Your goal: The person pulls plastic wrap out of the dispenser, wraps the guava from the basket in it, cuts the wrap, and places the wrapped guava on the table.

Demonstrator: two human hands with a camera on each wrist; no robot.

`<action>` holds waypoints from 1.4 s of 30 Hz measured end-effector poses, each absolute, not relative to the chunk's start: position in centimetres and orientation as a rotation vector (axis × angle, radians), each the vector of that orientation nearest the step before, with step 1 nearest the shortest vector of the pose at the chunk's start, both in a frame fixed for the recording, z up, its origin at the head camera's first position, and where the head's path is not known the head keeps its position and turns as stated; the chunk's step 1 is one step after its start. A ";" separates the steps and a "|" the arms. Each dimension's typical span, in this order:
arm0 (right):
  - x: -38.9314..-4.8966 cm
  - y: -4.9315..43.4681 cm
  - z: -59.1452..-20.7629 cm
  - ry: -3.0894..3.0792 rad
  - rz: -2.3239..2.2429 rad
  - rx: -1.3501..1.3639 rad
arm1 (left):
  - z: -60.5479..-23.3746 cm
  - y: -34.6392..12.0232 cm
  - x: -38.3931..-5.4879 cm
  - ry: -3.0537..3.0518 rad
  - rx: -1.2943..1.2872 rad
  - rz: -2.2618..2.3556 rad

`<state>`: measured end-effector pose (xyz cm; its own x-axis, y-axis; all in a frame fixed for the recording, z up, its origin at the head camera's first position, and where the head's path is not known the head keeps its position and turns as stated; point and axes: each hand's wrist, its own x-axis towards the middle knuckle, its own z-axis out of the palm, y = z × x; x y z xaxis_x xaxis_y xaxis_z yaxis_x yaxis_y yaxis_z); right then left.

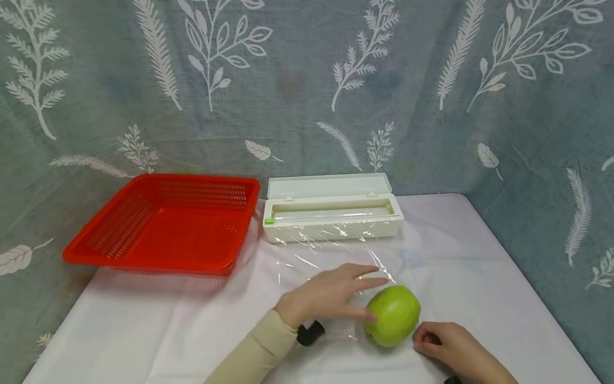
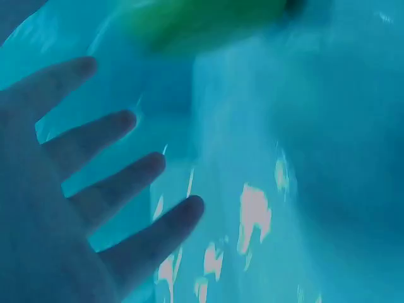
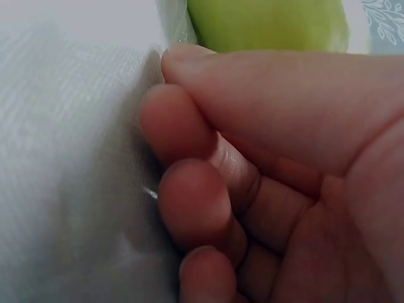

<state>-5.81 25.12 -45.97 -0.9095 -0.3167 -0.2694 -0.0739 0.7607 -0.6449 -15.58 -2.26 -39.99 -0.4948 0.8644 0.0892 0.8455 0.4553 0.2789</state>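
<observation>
A smooth, rounded green fruit [image 1: 394,316] lies on a sheet of clear cling film [image 1: 299,262] spread over the table. Beside its left side is my left hand [image 1: 331,296], fingers straight and spread, the thumb tip overlapping the fruit in the head view. Shiny film also shows beyond those fingers [image 2: 95,139] in the left wrist view. To the fruit's right, my right hand [image 1: 448,344] is low at the table with fingers curled, pinching the film edge between thumb and fingertips. The right wrist view shows film [image 3: 180,28] running up to that thumb.
Behind the hands stands a white cling film dispenser [image 1: 333,231] with its lid raised and a roll inside. A red plastic basket [image 1: 163,261] sits at the back left. Leaf-patterned curtain cloth [image 1: 297,106] encloses the white-covered table [image 1: 479,266] at the back and sides.
</observation>
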 end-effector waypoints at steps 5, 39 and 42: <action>-6.4 25.4 -46.0 2.642 -0.927 -0.411 | -41.3 1.8 -13.1 2.547 1.596 0.344; -5.7 25.5 -46.0 2.627 -0.915 -0.377 | -41.1 -1.9 -17.8 2.248 1.201 1.107; -5.7 25.7 -46.0 2.634 -0.917 -0.388 | -40.9 -2.7 -18.4 2.421 1.109 1.074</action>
<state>-5.67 25.68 -46.00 -0.9104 -0.3552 -0.2121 -0.1466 0.7564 -0.6375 -18.43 -2.73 -40.86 -0.6707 0.7394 0.0583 0.5394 0.4324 0.7225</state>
